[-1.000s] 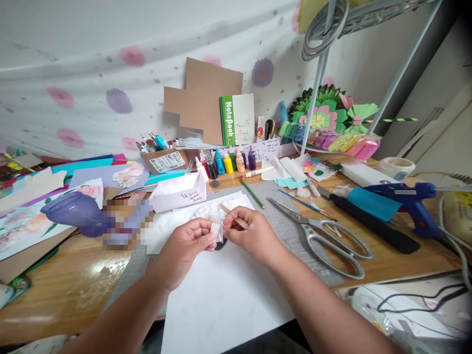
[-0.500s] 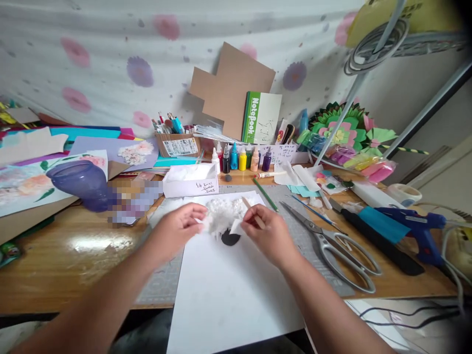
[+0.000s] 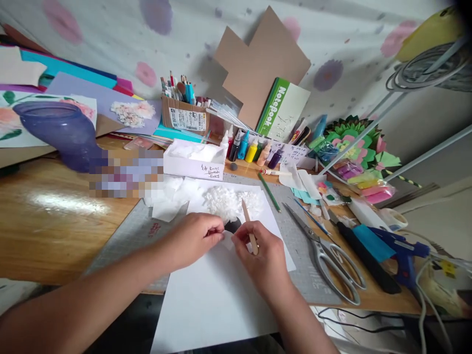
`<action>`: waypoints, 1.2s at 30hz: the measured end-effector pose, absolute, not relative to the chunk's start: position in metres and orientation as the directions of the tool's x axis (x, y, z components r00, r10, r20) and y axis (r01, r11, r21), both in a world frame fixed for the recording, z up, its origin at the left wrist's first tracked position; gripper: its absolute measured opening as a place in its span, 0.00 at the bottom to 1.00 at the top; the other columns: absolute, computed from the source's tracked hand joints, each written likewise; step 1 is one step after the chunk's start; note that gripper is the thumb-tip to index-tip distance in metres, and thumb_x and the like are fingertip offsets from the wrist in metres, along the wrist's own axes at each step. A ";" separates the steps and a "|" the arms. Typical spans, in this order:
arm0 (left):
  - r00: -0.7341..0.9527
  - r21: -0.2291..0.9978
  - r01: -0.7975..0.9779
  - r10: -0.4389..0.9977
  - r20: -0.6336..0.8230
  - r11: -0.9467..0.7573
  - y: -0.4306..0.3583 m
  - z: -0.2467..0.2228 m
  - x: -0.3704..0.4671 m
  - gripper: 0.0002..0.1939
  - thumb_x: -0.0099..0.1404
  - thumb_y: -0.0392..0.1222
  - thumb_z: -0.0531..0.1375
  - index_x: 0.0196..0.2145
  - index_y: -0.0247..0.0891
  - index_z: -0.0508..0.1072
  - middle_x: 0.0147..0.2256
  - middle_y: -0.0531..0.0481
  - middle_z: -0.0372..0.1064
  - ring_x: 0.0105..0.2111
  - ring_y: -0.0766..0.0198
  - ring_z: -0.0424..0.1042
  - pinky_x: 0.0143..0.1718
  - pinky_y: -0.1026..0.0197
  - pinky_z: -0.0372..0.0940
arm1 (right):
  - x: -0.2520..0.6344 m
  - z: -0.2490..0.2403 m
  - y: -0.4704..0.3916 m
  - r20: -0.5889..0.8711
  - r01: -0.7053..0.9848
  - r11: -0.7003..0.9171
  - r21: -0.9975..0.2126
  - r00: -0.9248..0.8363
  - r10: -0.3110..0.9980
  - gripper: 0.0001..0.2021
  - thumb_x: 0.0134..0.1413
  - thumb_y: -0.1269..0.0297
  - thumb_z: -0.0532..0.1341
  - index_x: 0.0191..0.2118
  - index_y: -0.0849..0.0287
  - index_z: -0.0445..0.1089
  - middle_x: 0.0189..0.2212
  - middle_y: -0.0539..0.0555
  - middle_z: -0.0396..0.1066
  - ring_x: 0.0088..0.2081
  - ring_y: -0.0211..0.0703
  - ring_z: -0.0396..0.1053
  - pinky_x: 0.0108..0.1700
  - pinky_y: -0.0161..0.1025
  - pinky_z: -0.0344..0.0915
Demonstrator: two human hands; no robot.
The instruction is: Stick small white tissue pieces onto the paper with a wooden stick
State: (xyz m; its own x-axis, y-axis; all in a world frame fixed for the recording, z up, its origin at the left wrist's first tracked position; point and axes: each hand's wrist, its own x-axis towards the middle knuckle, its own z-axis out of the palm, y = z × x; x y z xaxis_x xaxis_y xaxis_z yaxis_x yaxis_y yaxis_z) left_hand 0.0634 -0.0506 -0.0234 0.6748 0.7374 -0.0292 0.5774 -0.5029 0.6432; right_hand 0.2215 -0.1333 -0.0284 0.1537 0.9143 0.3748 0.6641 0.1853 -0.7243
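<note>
Directions are read from the small white piece (image 3: 227,240), with 12 o'clock toward the top of the view. The small white piece is located above the large white sheet (image 3: 206,305), between the two hands. At 9 o'clock, its edge is pinched by the fingertips of the left hand (image 3: 197,238). At 3 o'clock, a flat wooden stick (image 3: 246,212) is gripped in the closed fingers of the right hand (image 3: 261,248); its pointed end is directed to 12 o'clock, and the small white piece is met by the thumb side of the same hand. At 12 o'clock, a black shape (image 3: 232,225) is partly covered by white ruffled clusters (image 3: 219,200). Loose white pieces (image 3: 169,196) are placed at 10 o'clock, a paper box (image 3: 191,164) at 11, and scissors (image 3: 319,246) at 3, well apart.
</note>
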 end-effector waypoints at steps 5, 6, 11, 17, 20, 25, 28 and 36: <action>0.716 0.540 0.590 0.698 -0.006 -0.600 -0.045 -0.029 0.057 0.10 0.63 0.36 0.51 0.24 0.38 0.65 0.23 0.57 0.64 0.25 0.68 0.63 0.26 0.65 0.50 | 0.226 -0.037 -0.150 0.544 0.623 0.345 -0.702 0.157 0.824 0.12 0.57 0.74 0.57 0.46 0.56 0.65 0.38 0.52 0.74 0.38 0.39 0.73 0.38 0.34 0.68; 0.726 0.508 0.586 0.688 0.017 -0.631 -0.046 -0.030 0.057 0.10 0.63 0.35 0.51 0.24 0.38 0.65 0.23 0.56 0.65 0.25 0.67 0.63 0.27 0.65 0.50 | 0.227 -0.038 -0.154 0.583 0.623 0.389 -0.679 0.136 0.801 0.13 0.58 0.75 0.56 0.47 0.56 0.66 0.36 0.52 0.74 0.36 0.39 0.72 0.37 0.35 0.68; 0.737 0.440 0.575 0.670 0.087 -0.690 -0.049 -0.034 0.060 0.09 0.62 0.32 0.52 0.24 0.37 0.64 0.24 0.55 0.65 0.25 0.68 0.62 0.26 0.65 0.49 | 0.229 -0.039 -0.168 0.683 0.672 0.538 -0.509 -0.066 0.728 0.18 0.60 0.74 0.54 0.55 0.62 0.64 0.32 0.57 0.69 0.32 0.43 0.67 0.30 0.40 0.65; 0.704 0.389 0.617 0.701 0.116 -0.684 -0.049 -0.037 0.060 0.12 0.65 0.36 0.51 0.25 0.37 0.66 0.24 0.53 0.64 0.26 0.67 0.61 0.27 0.64 0.51 | 0.222 -0.039 -0.164 0.679 0.722 0.581 -0.375 -0.213 0.702 0.14 0.58 0.75 0.55 0.50 0.68 0.66 0.30 0.59 0.71 0.30 0.45 0.66 0.28 0.41 0.66; 0.714 0.376 0.601 0.685 0.145 -0.705 -0.051 -0.038 0.059 0.13 0.66 0.36 0.50 0.25 0.37 0.68 0.25 0.52 0.64 0.27 0.66 0.62 0.28 0.64 0.52 | 0.219 -0.040 -0.161 0.666 0.756 0.558 -0.342 -0.224 0.711 0.13 0.56 0.75 0.56 0.48 0.68 0.66 0.29 0.59 0.72 0.29 0.44 0.67 0.27 0.41 0.67; 0.762 0.445 0.518 0.631 0.146 -0.730 -0.054 -0.038 0.055 0.12 0.64 0.34 0.51 0.25 0.39 0.70 0.25 0.53 0.66 0.26 0.66 0.64 0.28 0.64 0.54 | 0.219 -0.042 -0.166 0.699 0.766 0.541 -0.347 -0.173 0.694 0.11 0.55 0.75 0.56 0.44 0.67 0.68 0.28 0.58 0.72 0.29 0.44 0.67 0.30 0.42 0.68; 0.763 0.545 0.497 0.639 0.096 -0.675 -0.051 -0.037 0.056 0.10 0.64 0.36 0.53 0.29 0.40 0.73 0.27 0.54 0.70 0.28 0.67 0.67 0.29 0.65 0.57 | 0.219 -0.043 -0.167 0.714 0.766 0.537 -0.353 -0.150 0.684 0.10 0.55 0.75 0.56 0.43 0.66 0.68 0.28 0.57 0.72 0.29 0.44 0.67 0.31 0.42 0.68; 0.707 0.484 0.551 0.689 0.162 -0.679 -0.047 -0.041 0.057 0.13 0.66 0.37 0.51 0.30 0.39 0.74 0.27 0.51 0.71 0.28 0.66 0.67 0.30 0.64 0.60 | 0.217 -0.041 -0.156 0.702 0.783 0.527 -0.331 -0.169 0.692 0.11 0.56 0.76 0.57 0.45 0.68 0.69 0.30 0.58 0.74 0.27 0.43 0.68 0.27 0.39 0.68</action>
